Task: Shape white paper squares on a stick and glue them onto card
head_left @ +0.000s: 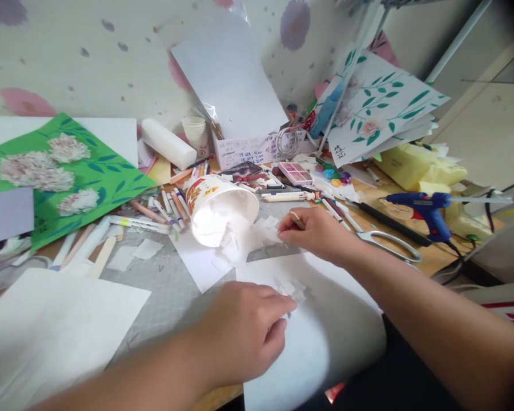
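My left hand (248, 325) rests on a white sheet of paper (291, 348) that curls down over the table's front edge. Its index finger is stretched out and touches some thin white tissue scraps (297, 290) on the sheet; the thumb lies apart below. Farther back, my right hand (317, 231) is closed in a pinch at a heap of white tissue pieces (268, 228). Something small, perhaps a ring, shows at its fingers. Beside that heap a white paper tub (223, 197) lies on its side, tissue pieces spilling from its mouth.
A green picture with paper flowers (89, 165) lies left, above a blank sheet (55, 331). Markers (171, 208) crowd behind the tub. At right are scissors (389, 242), a black-handled tool (394, 222) and a blue glue gun (430, 208). A floral picture (385, 103) leans behind.
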A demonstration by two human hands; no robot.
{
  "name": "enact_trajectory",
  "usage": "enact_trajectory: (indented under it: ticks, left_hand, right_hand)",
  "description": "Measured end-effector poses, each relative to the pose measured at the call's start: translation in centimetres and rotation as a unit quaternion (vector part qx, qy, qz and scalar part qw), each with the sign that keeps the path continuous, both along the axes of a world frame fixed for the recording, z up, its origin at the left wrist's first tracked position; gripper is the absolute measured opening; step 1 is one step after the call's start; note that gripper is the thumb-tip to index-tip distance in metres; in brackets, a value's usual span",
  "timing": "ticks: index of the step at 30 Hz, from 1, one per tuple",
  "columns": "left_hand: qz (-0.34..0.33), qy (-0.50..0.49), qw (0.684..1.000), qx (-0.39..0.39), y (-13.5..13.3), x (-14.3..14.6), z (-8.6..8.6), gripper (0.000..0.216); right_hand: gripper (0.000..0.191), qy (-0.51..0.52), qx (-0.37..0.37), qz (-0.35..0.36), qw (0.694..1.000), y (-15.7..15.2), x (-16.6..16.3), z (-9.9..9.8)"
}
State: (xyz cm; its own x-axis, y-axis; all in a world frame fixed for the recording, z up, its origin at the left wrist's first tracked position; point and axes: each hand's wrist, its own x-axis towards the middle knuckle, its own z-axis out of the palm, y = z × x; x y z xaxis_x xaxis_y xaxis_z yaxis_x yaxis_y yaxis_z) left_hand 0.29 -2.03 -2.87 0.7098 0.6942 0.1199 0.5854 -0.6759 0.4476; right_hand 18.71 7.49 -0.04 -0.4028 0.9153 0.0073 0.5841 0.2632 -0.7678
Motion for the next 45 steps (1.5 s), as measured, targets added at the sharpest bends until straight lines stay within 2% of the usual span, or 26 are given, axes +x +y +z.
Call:
enact_trajectory:
  ticks: [5, 7, 9, 11, 14, 17, 20, 24, 28, 31, 33, 35, 38, 43, 45]
  left_hand:
    - [-0.003, -0.024, 1.0, 0.0, 0.2, 0.0, 0.0, 0.031]
    - [-0.001, -0.025, 1.0, 0.004, 0.3, 0.0, 0.0, 0.031]
    - [-0.001, -0.024, 1.0, 0.014, 0.3, 0.1, 0.1, 0.03]
    - [-0.005, -0.025, 0.999, 0.02, 0.3, 0.1, 0.1, 0.029]
    - [-0.016, -0.033, 0.999, 0.021, 0.3, 0.1, 0.1, 0.027]
    - [-0.024, -0.042, 0.999, 0.024, 0.3, 0.0, 0.0, 0.026]
    - [-0.02, -0.039, 0.999, 0.021, 0.3, 0.0, 0.0, 0.025]
    - [-0.011, -0.035, 0.999, 0.009, 0.3, -0.1, 0.0, 0.024]
    - [-0.008, -0.037, 0.999, 0.014, 0.4, 0.0, 0.0, 0.021]
    - [-0.011, -0.034, 0.999, 0.026, 0.4, 0.1, 0.1, 0.024]
    - [-0.011, -0.029, 0.999, 0.028, 0.4, 0.1, 0.1, 0.027]
    - [-0.016, -0.031, 0.999, 0.022, 0.3, 0.1, 0.1, 0.025]
    - [-0.025, -0.037, 0.999, 0.012, 0.3, 0.1, 0.2, 0.023]
    - [-0.016, -0.034, 0.999, 0.008, 0.4, 0.1, 0.3, 0.021]
    - [-0.014, -0.034, 0.999, 0.002, 0.4, 0.1, 0.2, 0.021]
  right_hand:
    - [0.015, 0.077, -0.141, 0.026, 0.987, -2.7, 2.7, 1.9]
    - [0.012, 0.118, -0.203, 0.046, 0.971, -3.6, 3.3, 2.3]
    - [0.01, 0.114, -0.249, 0.072, 0.959, -4.3, 3.4, 2.2]
    - [0.007, 0.038, -0.237, 0.082, 0.967, -4.9, 3.2, 1.9]
    - [0.007, -0.084, -0.151, 0.064, 0.983, -5.4, 2.5, 1.1]
    - [0.008, -0.114, -0.116, 0.049, 0.985, -5.6, 2.1, 0.5]
    - [0.007, -0.077, -0.125, 0.052, 0.988, -5.5, 2.3, 0.5]
    - [0.006, 0.043, -0.139, 0.036, 0.989, -5.5, 3.1, 1.0]
    - [0.008, 0.186, -0.246, 0.027, 0.951, -5.5, 3.7, 1.2]
    - [0.007, 0.19, -0.286, 0.037, 0.938, -5.4, 3.5, 0.9]
    - [0.006, 0.117, -0.244, 0.03, 0.962, -5.5, 3.2, 0.5]
    - [0.006, 0.017, -0.153, 0.013, 0.988, -5.6, 2.8, 0.1]
    - [0.009, -0.079, -0.047, -0.005, 0.996, -5.9, 2.2, -0.4]
    - [0.004, -0.071, 0.001, 0.005, 0.997, -5.9, 2.3, -0.6]
    - [0.013, -0.017, 0.025, 0.023, 0.999, -5.8, 2.9, -0.2]
